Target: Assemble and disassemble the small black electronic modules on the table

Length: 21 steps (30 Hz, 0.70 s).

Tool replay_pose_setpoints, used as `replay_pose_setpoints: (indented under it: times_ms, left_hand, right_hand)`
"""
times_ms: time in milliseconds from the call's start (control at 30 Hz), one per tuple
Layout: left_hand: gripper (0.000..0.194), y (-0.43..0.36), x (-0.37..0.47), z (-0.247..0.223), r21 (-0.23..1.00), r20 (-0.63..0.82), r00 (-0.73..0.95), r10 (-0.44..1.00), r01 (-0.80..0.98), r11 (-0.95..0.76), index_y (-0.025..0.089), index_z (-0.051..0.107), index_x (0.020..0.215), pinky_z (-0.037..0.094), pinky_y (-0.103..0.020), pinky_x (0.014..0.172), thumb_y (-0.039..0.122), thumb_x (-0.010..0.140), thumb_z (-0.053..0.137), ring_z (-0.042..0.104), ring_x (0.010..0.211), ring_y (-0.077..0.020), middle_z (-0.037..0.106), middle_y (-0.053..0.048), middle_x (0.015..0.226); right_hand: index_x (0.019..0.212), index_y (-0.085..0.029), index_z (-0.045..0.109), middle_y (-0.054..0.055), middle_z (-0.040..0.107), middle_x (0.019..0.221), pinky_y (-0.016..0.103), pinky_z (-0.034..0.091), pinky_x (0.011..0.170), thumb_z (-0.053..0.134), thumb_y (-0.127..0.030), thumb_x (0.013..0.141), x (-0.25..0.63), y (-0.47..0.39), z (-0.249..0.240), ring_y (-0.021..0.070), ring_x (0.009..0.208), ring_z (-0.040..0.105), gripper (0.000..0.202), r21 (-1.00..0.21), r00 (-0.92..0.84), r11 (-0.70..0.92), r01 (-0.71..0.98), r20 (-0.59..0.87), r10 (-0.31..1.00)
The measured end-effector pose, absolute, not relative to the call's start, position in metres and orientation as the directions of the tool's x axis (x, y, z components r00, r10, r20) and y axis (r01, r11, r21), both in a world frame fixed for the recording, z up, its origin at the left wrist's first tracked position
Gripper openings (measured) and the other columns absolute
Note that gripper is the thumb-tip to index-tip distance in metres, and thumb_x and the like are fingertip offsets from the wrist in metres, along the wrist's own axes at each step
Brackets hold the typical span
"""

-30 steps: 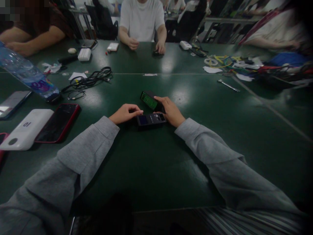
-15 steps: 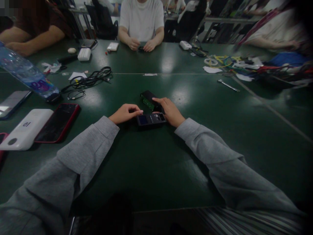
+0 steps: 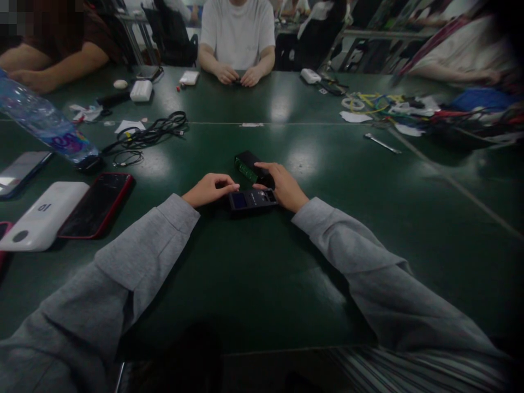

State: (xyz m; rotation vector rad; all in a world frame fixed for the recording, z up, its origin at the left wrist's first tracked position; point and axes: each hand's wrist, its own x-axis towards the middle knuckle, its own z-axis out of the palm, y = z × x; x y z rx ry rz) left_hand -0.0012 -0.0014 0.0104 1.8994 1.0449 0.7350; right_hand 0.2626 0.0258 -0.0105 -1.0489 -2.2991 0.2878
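A black handheld device (image 3: 252, 201) with a small dark screen and buttons lies on the green table, long side toward me. Just behind it is a black box (image 3: 254, 162) whose near-left face shows a green circuit board. My left hand (image 3: 210, 189) is at the device's left end, thumb and index fingertip pinched together by its upper corner; what is between them, if anything, is too small to make out. My right hand (image 3: 287, 188) is around the right end of the box, index finger over its top and thumb on the near side, close to the device's right end.
To the left are a red-edged phone (image 3: 98, 204), a white power bank (image 3: 45, 215), a tilted plastic bottle (image 3: 49, 123) and black cables (image 3: 153, 131). A wrench (image 3: 382, 143) and tangled wires (image 3: 385, 103) lie right. Across the table sits a person in white (image 3: 237, 38).
My right thumb has shifted slightly left and up, and its index finger lies a little differently on the box. My left hand, the device and the box have stayed in place.
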Motion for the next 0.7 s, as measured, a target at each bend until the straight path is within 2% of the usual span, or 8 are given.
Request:
replay_pose_setpoints:
  times_ms: [133, 233, 333, 433, 567, 700]
  left_hand:
    - [0.036, -0.001, -0.003, 0.009, 0.867, 0.117, 0.449, 0.886, 0.389, -0.312, 0.017, 0.07, 0.084, 0.051, -0.027, 0.069, 0.052, 0.086, 0.065, 0.065, 0.074, -0.0144, 0.071, -0.004, 0.079]
    - [0.037, 0.001, -0.004, 0.005, 0.868, 0.151, 0.389, 0.909, 0.388, -0.31, 0.017, 0.069, 0.083, 0.051, -0.028, 0.071, 0.054, 0.086, 0.065, 0.064, 0.073, -0.0144, 0.07, -0.004, 0.078]
    - [0.037, 0.004, -0.004, 0.001, 0.892, 0.194, 0.301, 0.934, 0.342, -0.295, 0.016, 0.068, 0.086, 0.051, -0.03, 0.077, 0.053, 0.086, 0.064, 0.065, 0.083, -0.0162, 0.073, -0.007, 0.089]
    - [0.035, 0.006, -0.005, 0.0, 0.923, 0.211, 0.195, 0.958, 0.282, -0.261, 0.018, 0.066, 0.101, 0.051, -0.031, 0.085, 0.049, 0.086, 0.064, 0.065, 0.097, -0.018, 0.071, -0.009, 0.11]
    - [0.044, 0.007, -0.006, 0.004, 0.974, 0.137, 0.089, 0.986, 0.171, -0.151, 0.02, 0.057, 0.121, 0.051, -0.034, 0.092, 0.048, 0.087, 0.061, 0.064, 0.109, -0.0203, 0.064, -0.012, 0.129]
    - [0.059, 0.01, 0.005, 0.008, 0.993, -0.026, 0.186, 0.982, -0.104, 0.046, 0.02, 0.055, 0.124, 0.051, -0.041, 0.099, 0.067, 0.09, 0.044, 0.059, 0.125, -0.0269, 0.061, -0.016, 0.133]
  right_hand:
    - [0.136, -0.027, 0.05, 0.01, 0.059, 0.133, 0.051, 0.05, 0.101, 0.073, -0.04, 0.086, 0.253, 0.03, -0.011, 0.031, 0.12, 0.057, 0.057, -0.496, -0.479, 0.643, 0.584, 0.428, 0.766]
    - [0.13, -0.026, 0.052, 0.009, 0.06, 0.129, 0.049, 0.051, 0.101, 0.073, -0.036, 0.084, 0.243, 0.033, -0.011, 0.0294, 0.116, 0.06, 0.052, -0.552, -0.429, 0.614, 0.565, 0.439, 0.789]
    - [0.125, -0.024, 0.054, 0.008, 0.062, 0.124, 0.047, 0.051, 0.099, 0.067, -0.024, 0.082, 0.236, 0.034, -0.009, 0.0275, 0.112, 0.062, 0.045, -0.572, -0.391, 0.596, 0.563, 0.452, 0.802]
    - [0.122, -0.022, 0.055, 0.009, 0.063, 0.121, 0.046, 0.052, 0.097, 0.063, -0.02, 0.08, 0.236, 0.035, -0.008, 0.027, 0.108, 0.063, 0.043, -0.57, -0.368, 0.588, 0.574, 0.462, 0.807]
    - [0.12, -0.022, 0.056, 0.01, 0.063, 0.12, 0.048, 0.051, 0.1, 0.061, -0.019, 0.079, 0.239, 0.036, -0.008, 0.0286, 0.111, 0.061, 0.042, -0.559, -0.283, 0.565, 0.607, 0.512, 0.811]
    - [0.125, -0.022, 0.054, 0.011, 0.059, 0.124, 0.051, 0.049, 0.104, 0.055, -0.017, 0.081, 0.24, 0.036, -0.008, 0.0296, 0.118, 0.058, 0.044, -0.51, -0.171, 0.547, 0.664, 0.609, 0.774]
